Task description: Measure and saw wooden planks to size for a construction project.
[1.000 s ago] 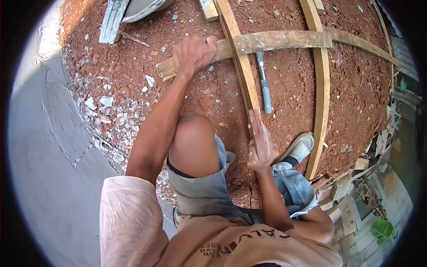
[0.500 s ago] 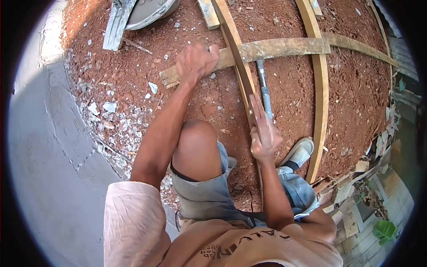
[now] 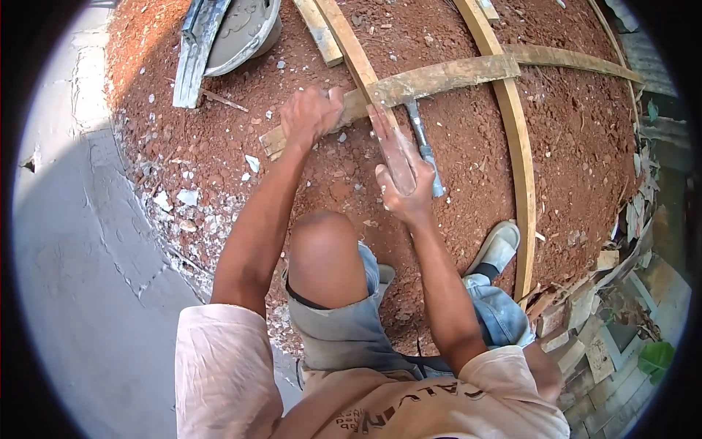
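My left hand (image 3: pixel 313 117) is closed round the left part of a short wooden board (image 3: pixel 439 79) that lies crosswise. My right hand (image 3: pixel 404 172) rests along a long wooden strip (image 3: pixel 349 45), just below where the two pieces cross. Its fingers are stretched out along the wood and the thumb is bent to the left; grey residue coats the fingers. The strip's lower part is hidden by my right hand and forearm. Right of that hand lies a blue-gripped metal tool (image 3: pixel 424 146), likely a hammer, its upper end against the crosswise board.
A bowl of wet grey cement (image 3: pixel 245 33) stands at the upper left beside a cement-caked wooden float (image 3: pixel 196 62). Another long strip (image 3: pixel 518 139) runs down the right over red soil. Wet grey concrete (image 3: pixel 80 256) borders the left; broken tiles (image 3: pixel 603 347) lie lower right.
My right hand has slid forward along the long strip to near the crossing. The left hand keeps its hold on the crosswise board. The whole view has shifted slightly.
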Tool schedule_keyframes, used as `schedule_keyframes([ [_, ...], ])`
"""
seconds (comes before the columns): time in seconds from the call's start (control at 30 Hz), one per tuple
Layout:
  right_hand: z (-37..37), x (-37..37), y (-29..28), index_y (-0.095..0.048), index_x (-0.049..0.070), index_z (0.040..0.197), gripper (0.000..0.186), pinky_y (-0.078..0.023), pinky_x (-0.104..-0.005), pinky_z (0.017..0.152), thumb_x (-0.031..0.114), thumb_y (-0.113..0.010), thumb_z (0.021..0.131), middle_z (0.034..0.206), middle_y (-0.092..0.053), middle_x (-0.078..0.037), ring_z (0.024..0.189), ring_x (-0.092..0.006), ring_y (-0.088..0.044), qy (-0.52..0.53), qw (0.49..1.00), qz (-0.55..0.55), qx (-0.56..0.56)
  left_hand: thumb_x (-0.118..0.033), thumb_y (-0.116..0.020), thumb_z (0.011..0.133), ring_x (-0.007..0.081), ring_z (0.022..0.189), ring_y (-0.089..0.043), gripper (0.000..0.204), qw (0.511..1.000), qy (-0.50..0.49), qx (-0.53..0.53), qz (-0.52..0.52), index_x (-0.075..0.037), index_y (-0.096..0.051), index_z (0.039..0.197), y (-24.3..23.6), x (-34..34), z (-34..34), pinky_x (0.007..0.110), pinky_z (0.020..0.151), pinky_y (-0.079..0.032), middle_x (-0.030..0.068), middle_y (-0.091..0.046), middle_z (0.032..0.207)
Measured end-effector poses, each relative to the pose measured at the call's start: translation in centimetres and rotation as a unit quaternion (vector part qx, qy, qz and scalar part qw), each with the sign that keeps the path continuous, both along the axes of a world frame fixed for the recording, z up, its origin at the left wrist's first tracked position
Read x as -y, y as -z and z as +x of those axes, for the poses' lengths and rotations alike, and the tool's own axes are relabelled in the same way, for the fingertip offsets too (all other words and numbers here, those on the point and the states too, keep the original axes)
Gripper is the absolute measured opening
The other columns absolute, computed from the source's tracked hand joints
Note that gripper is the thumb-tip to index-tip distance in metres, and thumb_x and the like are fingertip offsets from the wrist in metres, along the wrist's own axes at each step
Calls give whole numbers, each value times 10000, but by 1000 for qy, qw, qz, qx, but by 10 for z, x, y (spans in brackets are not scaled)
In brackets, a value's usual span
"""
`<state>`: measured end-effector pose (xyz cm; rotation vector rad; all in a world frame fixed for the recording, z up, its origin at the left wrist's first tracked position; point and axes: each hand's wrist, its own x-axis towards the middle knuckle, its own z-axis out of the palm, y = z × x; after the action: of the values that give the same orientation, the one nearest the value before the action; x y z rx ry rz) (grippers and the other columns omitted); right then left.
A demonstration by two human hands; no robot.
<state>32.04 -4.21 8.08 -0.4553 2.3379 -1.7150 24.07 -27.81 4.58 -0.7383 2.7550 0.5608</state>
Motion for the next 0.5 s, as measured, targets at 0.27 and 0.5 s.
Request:
schedule_keyframes([
  [0.27, 120, -99, -42, -324, -119, 1562, 752, -492, -357, 986, 69, -534, 865, 1572, -457, -287, 1336, -280, -558, -49, 992, 56, 97, -496, -493, 930, 348, 561, -670, 639, 997, -16, -68, -23, 49, -728, 692, 25, 3, 0, 493, 568, -522, 244, -660, 615],
  [0.5, 16, -12, 28, -559, -92, 1428, 651, -565, -329, 742, 8, -556, 785, 1329, -694, -244, 942, -196, -729, 2, 998, 62, 18, -460, -502, 897, 251, 455, -554, 590, 996, 4, -85, -22, 7, -635, 562, 19, 7, 9, 463, 472, -459, 150, -572, 509],
])
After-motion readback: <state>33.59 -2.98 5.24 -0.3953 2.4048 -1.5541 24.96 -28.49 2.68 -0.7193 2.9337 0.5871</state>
